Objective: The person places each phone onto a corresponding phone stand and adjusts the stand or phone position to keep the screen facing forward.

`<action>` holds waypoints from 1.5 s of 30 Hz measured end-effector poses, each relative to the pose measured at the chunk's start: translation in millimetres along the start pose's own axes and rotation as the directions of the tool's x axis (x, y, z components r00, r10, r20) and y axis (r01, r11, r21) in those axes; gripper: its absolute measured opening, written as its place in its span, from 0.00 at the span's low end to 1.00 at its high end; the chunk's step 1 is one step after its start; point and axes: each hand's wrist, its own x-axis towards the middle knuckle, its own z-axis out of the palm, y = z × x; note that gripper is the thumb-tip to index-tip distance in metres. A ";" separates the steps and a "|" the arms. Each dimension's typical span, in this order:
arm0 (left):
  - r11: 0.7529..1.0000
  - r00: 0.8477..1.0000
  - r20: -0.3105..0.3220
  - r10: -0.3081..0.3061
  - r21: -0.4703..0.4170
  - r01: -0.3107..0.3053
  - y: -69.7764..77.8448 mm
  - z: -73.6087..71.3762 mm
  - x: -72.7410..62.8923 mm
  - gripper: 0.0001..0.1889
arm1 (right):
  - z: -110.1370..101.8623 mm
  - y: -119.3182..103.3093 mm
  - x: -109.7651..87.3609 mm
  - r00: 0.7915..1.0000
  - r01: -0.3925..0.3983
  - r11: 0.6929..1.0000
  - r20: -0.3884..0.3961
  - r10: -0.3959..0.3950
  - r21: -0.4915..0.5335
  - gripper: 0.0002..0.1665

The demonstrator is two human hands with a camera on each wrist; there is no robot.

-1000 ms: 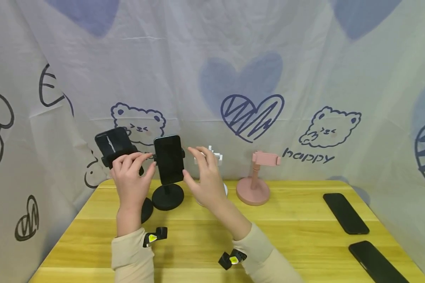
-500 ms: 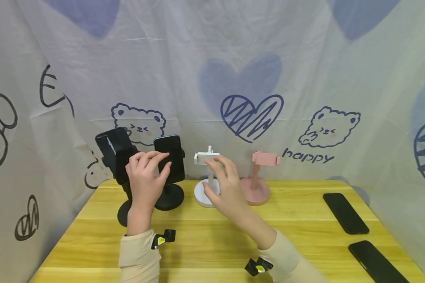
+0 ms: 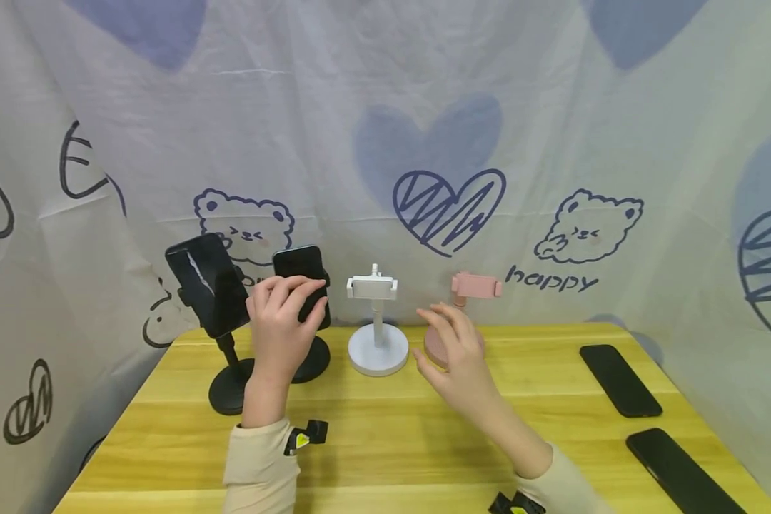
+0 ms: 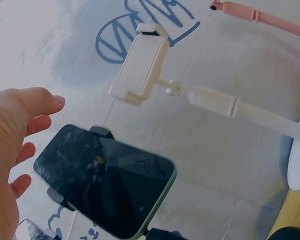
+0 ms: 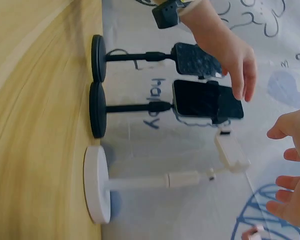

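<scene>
My left hand (image 3: 279, 325) hovers in front of a phone (image 3: 289, 263) clamped upright in a black phone stand (image 3: 313, 363). In the left wrist view a gap shows between its fingers and that phone (image 4: 107, 175); it holds nothing. Further left, a second black phone stand (image 3: 228, 389) carries another phone (image 3: 208, 285), tilted. My right hand (image 3: 462, 364), fingers loosely spread and holding nothing, is in front of the pink phone stand (image 3: 477, 285), hiding part of its stem and base. Between the hands stands a white phone stand (image 3: 378, 350) with an unoccupied clamp (image 3: 373, 288).
Two dark phones lie flat on the right side of the wooden table, one farther back (image 3: 620, 380) and one nearer (image 3: 681, 471). A printed curtain (image 3: 334, 143) hangs right behind the table's back edge.
Both hands have moved right, away from the left two stands: the left from the leftmost phone to before the second, the right past the white stand to the pink one.
</scene>
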 end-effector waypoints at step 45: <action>0.971 0.991 0.090 -0.100 0.225 0.077 22.3 55.6 -16.3 0.22 | -110.0 64.6 -79.7 0.981 -0.192 0.937 -0.019 0.195 -0.292 0.39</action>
